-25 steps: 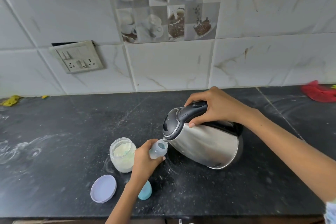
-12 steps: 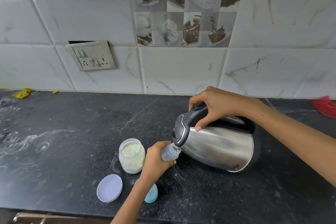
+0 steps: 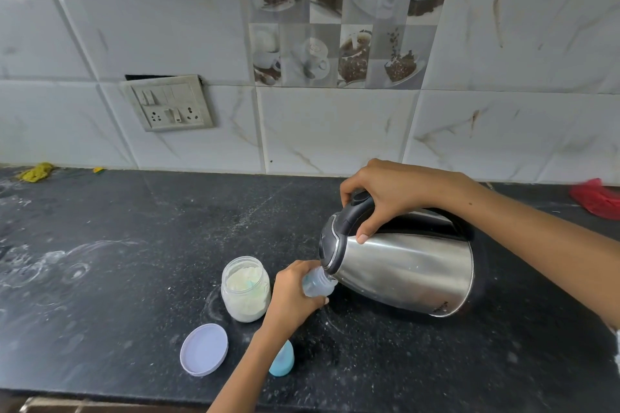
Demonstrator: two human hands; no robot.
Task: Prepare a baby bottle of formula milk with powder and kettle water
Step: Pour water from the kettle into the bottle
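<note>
The kettle [image 3: 406, 273] is made of brushed, shiny steel with a black plastic handle [image 3: 355, 211]. Clear plastic is seen in the jar [image 3: 246, 290] and bottle [image 3: 317, 283]. The counter [image 3: 134, 261] is dark, speckled stone.

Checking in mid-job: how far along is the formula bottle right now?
Done: the clear powder jar stands open, its lilac round lid flat on the black counter.

In hand: the right hand tips the steel kettle, spout at the mouth of the small clear baby bottle gripped by the left hand.

Left: capping; the blue teat cap lies unused. Powder in the bottle: cannot tell.
</note>
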